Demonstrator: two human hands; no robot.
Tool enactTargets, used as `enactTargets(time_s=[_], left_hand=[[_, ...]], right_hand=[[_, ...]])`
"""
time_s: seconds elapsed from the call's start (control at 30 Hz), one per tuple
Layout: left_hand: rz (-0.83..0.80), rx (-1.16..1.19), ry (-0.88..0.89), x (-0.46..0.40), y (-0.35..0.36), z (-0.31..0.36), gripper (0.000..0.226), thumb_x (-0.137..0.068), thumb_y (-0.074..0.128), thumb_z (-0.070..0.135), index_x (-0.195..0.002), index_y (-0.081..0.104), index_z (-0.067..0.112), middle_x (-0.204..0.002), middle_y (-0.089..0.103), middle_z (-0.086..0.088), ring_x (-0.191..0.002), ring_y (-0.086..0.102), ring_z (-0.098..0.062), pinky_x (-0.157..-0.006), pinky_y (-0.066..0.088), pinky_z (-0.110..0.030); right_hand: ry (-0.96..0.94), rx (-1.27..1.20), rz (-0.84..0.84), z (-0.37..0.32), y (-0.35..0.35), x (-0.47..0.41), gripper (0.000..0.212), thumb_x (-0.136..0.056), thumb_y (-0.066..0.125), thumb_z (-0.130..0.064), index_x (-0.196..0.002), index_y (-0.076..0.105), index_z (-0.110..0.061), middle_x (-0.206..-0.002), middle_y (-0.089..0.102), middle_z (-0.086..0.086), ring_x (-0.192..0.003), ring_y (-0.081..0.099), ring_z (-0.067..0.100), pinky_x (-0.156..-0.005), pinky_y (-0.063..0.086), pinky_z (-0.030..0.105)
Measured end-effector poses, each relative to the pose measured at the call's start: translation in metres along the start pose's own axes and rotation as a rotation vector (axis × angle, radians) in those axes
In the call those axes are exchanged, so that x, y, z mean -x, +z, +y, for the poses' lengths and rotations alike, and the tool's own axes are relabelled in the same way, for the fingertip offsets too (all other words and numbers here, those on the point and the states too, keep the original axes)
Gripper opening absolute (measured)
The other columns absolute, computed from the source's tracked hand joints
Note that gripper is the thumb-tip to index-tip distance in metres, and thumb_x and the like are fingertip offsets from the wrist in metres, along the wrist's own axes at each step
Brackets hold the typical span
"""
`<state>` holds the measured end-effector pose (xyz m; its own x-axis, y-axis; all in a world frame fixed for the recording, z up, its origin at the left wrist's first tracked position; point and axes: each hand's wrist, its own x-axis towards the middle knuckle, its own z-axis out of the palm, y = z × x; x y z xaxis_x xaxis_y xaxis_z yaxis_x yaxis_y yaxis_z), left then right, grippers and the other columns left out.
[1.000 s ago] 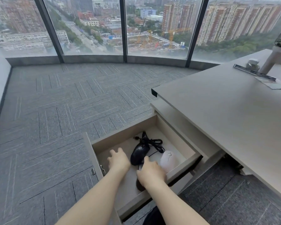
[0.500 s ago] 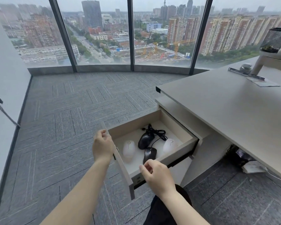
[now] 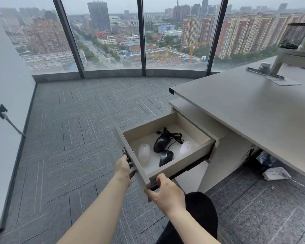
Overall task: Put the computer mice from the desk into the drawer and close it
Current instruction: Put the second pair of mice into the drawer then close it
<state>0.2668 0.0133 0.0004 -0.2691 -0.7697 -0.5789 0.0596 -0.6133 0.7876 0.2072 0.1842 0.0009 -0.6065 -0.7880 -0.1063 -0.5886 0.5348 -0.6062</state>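
The beige drawer [image 3: 181, 162] stands pulled out from the cabinet under the desk [image 3: 250, 110]. Inside lie a white mouse [image 3: 144, 152] at the left, a second white mouse [image 3: 185, 148] at the right, a large black wired mouse [image 3: 161, 143] with its coiled cable, and a smaller black mouse [image 3: 165, 157] near the front. My left hand [image 3: 123, 169] presses against the outside of the drawer front by its handle. My right hand [image 3: 165, 190] grips the drawer's near bottom corner, thumb on top.
The grey carpet [image 3: 74, 138] spreads left toward the windows. A white wall [image 3: 5, 103] with a door stop runs at the far left. On the desk's far end stands a monitor arm base [image 3: 268, 73]. A power strip [image 3: 275, 173] lies under the desk.
Both hands left the inside of the drawer and went to its front. My left hand dropped from the top edge to the handle; my right hand closed on the corner.
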Motion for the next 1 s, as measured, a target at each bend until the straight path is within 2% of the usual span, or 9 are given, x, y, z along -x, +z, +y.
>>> enactTargets(time_s=[0.17, 0.27, 0.33, 0.43, 0.57, 0.7, 0.8, 0.9, 1.0], left_hand=[[-0.126, 0.026, -0.050, -0.009, 0.026, -0.004, 0.042, -0.096, 0.040, 0.037, -0.130, 0.058, 0.019, -0.132, 0.061, -0.003, -0.111, 0.057, -0.020, -0.078, 0.050, -0.038], [-0.198, 0.024, -0.072, -0.015, 0.053, -0.006, 0.045, -0.096, 0.039, 0.038, -0.133, 0.055, 0.019, -0.134, 0.059, -0.002, -0.111, 0.056, -0.018, -0.081, 0.049, -0.038], [-0.237, 0.017, -0.079, -0.017, 0.071, -0.007, 0.046, -0.096, 0.038, 0.039, -0.134, 0.054, 0.019, -0.129, 0.059, -0.001, -0.115, 0.055, -0.019, -0.081, 0.048, -0.038], [-0.267, 0.005, -0.092, -0.024, 0.104, -0.011, 0.046, -0.098, 0.035, 0.043, -0.134, 0.052, 0.019, -0.130, 0.058, 0.000, -0.121, 0.054, -0.019, -0.086, 0.047, -0.039], [-0.314, -0.021, -0.101, -0.031, 0.149, -0.018, 0.046, -0.098, 0.034, 0.043, -0.132, 0.053, 0.020, -0.135, 0.056, 0.001, -0.127, 0.051, -0.019, -0.095, 0.044, -0.042], [-0.332, -0.023, -0.095, -0.033, 0.187, -0.023, 0.039, -0.096, 0.038, 0.038, -0.125, 0.056, 0.018, -0.134, 0.056, 0.001, -0.127, 0.050, -0.019, -0.100, 0.041, -0.043], [-0.342, -0.010, -0.098, -0.038, 0.214, -0.029, 0.036, -0.095, 0.040, 0.034, -0.120, 0.059, 0.017, -0.130, 0.059, 0.001, -0.128, 0.049, -0.019, -0.101, 0.038, -0.043], [-0.350, 0.011, -0.101, -0.043, 0.234, -0.035, 0.037, -0.096, 0.041, 0.035, -0.123, 0.059, 0.018, -0.131, 0.059, 0.004, -0.127, 0.050, -0.018, -0.102, 0.036, -0.043], [-0.384, 0.020, -0.103, -0.046, 0.248, -0.038, 0.028, -0.096, 0.041, 0.036, -0.111, 0.061, 0.021, -0.129, 0.059, 0.005, -0.125, 0.051, -0.017, -0.103, 0.035, -0.044]], right_hand=[[0.066, -0.033, 0.068, 0.021, -0.009, -0.015, 0.033, -0.081, 0.053, -0.063, -0.092, 0.049, -0.033, -0.087, 0.068, -0.011, -0.075, 0.063, 0.011, -0.064, 0.054, 0.034], [0.138, -0.062, 0.094, 0.038, -0.023, -0.027, 0.028, -0.081, 0.054, -0.059, -0.091, 0.050, -0.033, -0.080, 0.066, -0.012, -0.070, 0.061, 0.009, -0.060, 0.051, 0.033], [0.184, -0.087, 0.109, 0.048, -0.035, -0.034, 0.026, -0.085, 0.055, -0.057, -0.095, 0.050, -0.034, -0.076, 0.061, -0.015, -0.064, 0.055, 0.006, -0.054, 0.044, 0.029], [0.278, -0.132, 0.139, 0.066, -0.050, -0.046, 0.035, -0.088, 0.054, -0.058, -0.109, 0.050, -0.030, -0.094, 0.058, -0.010, -0.074, 0.054, 0.012, -0.053, 0.037, 0.028], [0.411, -0.199, 0.228, 0.095, -0.062, -0.064, 0.062, -0.087, 0.054, -0.063, -0.133, 0.044, -0.023, -0.125, 0.061, 0.002, -0.102, 0.061, 0.023, -0.067, 0.043, 0.033], [0.504, -0.337, 0.308, 0.113, -0.073, -0.080, 0.070, -0.087, 0.056, -0.061, -0.141, 0.038, -0.020, -0.136, 0.056, 0.007, -0.116, 0.057, 0.026, -0.083, 0.049, 0.039], [0.545, -0.380, 0.356, 0.126, -0.083, -0.096, 0.074, -0.089, 0.056, -0.057, -0.145, 0.034, -0.015, -0.143, 0.051, 0.010, -0.122, 0.055, 0.030, -0.085, 0.048, 0.040], [0.596, -0.414, 0.386, 0.139, -0.090, -0.109, 0.082, -0.089, 0.057, -0.057, -0.150, 0.028, -0.012, -0.150, 0.045, 0.013, -0.128, 0.052, 0.032, -0.094, 0.051, 0.046], [0.637, -0.449, 0.411, 0.148, -0.097, -0.122, 0.081, -0.088, 0.058, -0.057, -0.151, 0.028, -0.015, -0.147, 0.048, 0.013, -0.124, 0.057, 0.033, -0.091, 0.053, 0.046]])
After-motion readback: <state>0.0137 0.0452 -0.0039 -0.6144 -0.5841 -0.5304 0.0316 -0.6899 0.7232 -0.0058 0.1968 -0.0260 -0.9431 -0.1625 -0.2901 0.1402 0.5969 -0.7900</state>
